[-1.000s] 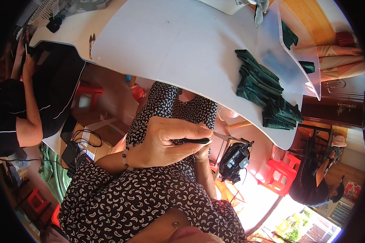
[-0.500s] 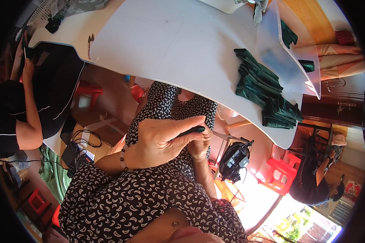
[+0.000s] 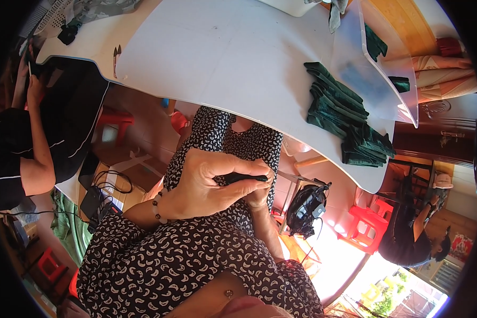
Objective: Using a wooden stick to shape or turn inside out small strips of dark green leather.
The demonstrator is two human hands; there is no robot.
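My left hand (image 3: 209, 183), a beaded bracelet at its wrist, pinches a small piece of dark green fabric (image 3: 246, 178) between thumb and fingers above my lap. Right beside it, my right hand (image 3: 259, 196) is closed on the same piece, its fingers partly hidden behind the left hand. Most of the fabric is covered by the hands. Several folded dark green velvet pieces (image 3: 336, 108) lie in an overlapping row on the right side of the white table (image 3: 212, 63).
A clear plastic sheet or bin (image 3: 373, 58) stands at the table's right end, with more green pieces near it. A black bag (image 3: 307, 209) and a red stool (image 3: 367, 229) are at my right. One person (image 3: 32, 153) works at the left; another (image 3: 408, 238) is far right.
My left fingertips have shifted slightly down over the fabric, and less of its end sticks out. My right hand stays beside them. The green pieces on the table have not moved.
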